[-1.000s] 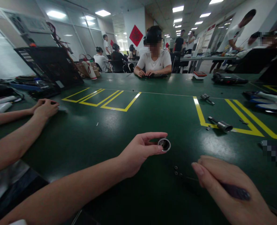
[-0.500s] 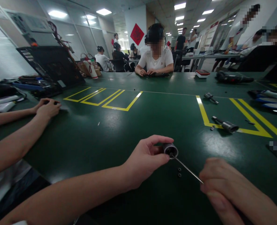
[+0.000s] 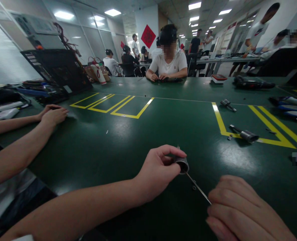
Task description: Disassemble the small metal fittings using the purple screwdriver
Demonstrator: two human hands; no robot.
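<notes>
A: Which trouble is possible?
B: The left hand's (image 3: 159, 170) fingers pinch the metal cup (image 3: 182, 161) above the near table (image 3: 128, 147); a weak pinch could let it turn and the thin metal shaft (image 3: 202, 192) slip.
A: And the pose?
B: The right hand (image 3: 240, 207), at near right, curls its fingers around the shaft, directing it far-left; a small nut (image 3: 194, 188) lies below.

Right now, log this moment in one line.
Left hand: gripping grey metal cup-shaped part | Right hand: holding thin silver metal shaft | Shaft: reaching part's open mouth

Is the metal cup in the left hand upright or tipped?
Tipped: the metal cup has its open mouth facing toward us.
</notes>
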